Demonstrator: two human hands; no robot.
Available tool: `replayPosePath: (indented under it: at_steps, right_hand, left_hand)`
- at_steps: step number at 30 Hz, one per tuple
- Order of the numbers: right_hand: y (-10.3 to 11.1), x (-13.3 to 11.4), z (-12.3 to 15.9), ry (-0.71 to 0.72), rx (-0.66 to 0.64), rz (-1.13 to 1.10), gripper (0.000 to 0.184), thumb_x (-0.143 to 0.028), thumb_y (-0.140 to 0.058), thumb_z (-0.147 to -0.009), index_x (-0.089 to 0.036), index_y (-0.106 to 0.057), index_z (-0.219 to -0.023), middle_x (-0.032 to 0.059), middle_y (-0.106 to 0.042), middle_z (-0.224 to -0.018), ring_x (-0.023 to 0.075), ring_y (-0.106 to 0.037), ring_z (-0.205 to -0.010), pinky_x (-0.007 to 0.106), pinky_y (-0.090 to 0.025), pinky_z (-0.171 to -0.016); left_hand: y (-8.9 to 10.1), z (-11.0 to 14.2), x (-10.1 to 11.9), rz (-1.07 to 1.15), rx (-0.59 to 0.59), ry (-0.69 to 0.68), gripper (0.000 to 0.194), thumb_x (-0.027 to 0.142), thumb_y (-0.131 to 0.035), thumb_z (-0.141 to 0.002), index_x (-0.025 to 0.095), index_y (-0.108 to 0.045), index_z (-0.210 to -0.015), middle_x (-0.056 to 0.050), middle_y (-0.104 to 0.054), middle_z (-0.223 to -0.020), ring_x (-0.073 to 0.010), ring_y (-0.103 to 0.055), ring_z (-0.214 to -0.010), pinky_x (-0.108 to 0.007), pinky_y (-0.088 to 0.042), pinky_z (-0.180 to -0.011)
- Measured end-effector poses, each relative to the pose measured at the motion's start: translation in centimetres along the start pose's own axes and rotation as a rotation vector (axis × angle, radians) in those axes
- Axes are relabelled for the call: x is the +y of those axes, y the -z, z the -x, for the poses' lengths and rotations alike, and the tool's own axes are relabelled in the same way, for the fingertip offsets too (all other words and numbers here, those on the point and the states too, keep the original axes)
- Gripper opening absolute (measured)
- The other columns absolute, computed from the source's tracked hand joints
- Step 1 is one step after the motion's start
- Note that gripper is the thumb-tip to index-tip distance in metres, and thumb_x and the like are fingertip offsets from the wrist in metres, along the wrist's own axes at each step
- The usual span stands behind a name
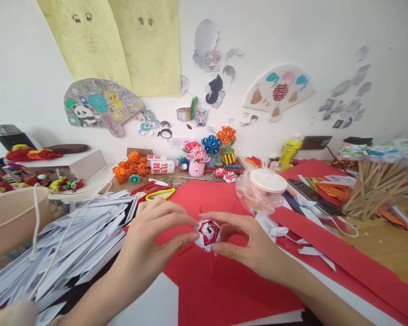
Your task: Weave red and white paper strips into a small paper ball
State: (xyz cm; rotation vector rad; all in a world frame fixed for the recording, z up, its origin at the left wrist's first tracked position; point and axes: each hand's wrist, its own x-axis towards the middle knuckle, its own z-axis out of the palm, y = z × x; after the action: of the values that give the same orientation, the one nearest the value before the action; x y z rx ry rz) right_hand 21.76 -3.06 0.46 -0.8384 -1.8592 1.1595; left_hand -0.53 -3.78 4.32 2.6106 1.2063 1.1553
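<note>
A small round ball of woven red and white paper strips (209,234) is held up between both hands at mid-view. My left hand (159,224) grips its left side with thumb and index finger. From the right, my right hand (245,237) pinches it with thumb and fingers. Thin red strip ends stick out above and below the ball. Beneath the hands lie red paper sheets (231,290). My far fingers are partly hidden behind the ball.
White paper strips (98,231) are heaped at left beside a peach basket (17,222). Yellow-handled scissors (160,194) lie behind my left hand. A white-lidded tub in plastic (268,181) stands beyond my right hand. Two finished-looking red and white balls (229,176) sit near flower pots at the back.
</note>
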Motion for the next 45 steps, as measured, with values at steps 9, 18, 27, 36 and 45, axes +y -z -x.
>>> replayPosePath:
  at_steps: [9,18,27,36,45]
  right_hand:
    - [0.0,0.1,0.0,-0.018,-0.007,-0.088,0.039,-0.037,-0.072,-0.083,-0.033,-0.062,-0.121,-0.0013,-0.070,-0.095,0.0111,-0.062,-0.069,0.027,-0.054,-0.071]
    - [0.4,0.2,0.0,-0.025,-0.062,-0.141,0.038,-0.039,-0.069,-0.085,-0.029,-0.062,-0.121,0.0012,-0.072,-0.092,0.0146,-0.068,-0.070,0.029,-0.053,-0.070]
    - [0.1,0.1,0.0,-0.040,-0.064,-0.159,0.037,-0.041,-0.068,-0.086,-0.027,-0.063,-0.120,0.0028,-0.070,-0.093,0.0135,-0.065,-0.069,0.028,-0.052,-0.068]
    - [0.4,0.3,-0.3,0.019,0.000,-0.080,0.051,-0.040,-0.071,-0.083,-0.032,-0.055,-0.131,0.0025,-0.066,-0.107,0.0162,-0.060,-0.089,0.031,-0.050,-0.082]
    - [0.1,1.1,-0.4,0.001,0.021,-0.193,0.079,-0.038,-0.069,-0.085,-0.033,-0.020,-0.147,0.0035,-0.064,-0.106,0.0207,-0.058,-0.105,0.043,-0.039,-0.100]
  left_hand:
    - [0.1,-0.1,0.1,0.091,-0.026,-0.027,0.007,0.034,-0.071,-0.083,0.028,-0.068,-0.084,0.006,-0.069,-0.084,-0.0150,-0.060,-0.080,-0.030,-0.040,-0.073]
    - [0.4,0.0,-0.1,0.230,-0.085,0.010,0.016,0.033,-0.076,-0.078,0.030,-0.067,-0.091,0.007,-0.069,-0.089,-0.0145,-0.060,-0.086,-0.029,-0.042,-0.081]
    - [-0.5,-0.1,0.4,0.229,-0.039,0.056,0.019,0.040,-0.076,-0.076,0.025,-0.064,-0.082,0.005,-0.067,-0.083,-0.0155,-0.059,-0.078,-0.031,-0.039,-0.074]
    - [0.6,0.0,-0.7,0.106,-0.089,0.024,0.041,0.050,-0.071,-0.077,0.033,-0.062,-0.113,-0.001,-0.064,-0.112,-0.0226,-0.055,-0.103,-0.035,-0.041,-0.090]
    - [-1.3,0.7,-0.3,-0.189,0.027,-0.092,0.026,0.036,-0.068,-0.084,0.031,-0.064,-0.109,-0.001,-0.067,-0.109,-0.0239,-0.055,-0.098,-0.035,-0.036,-0.081]
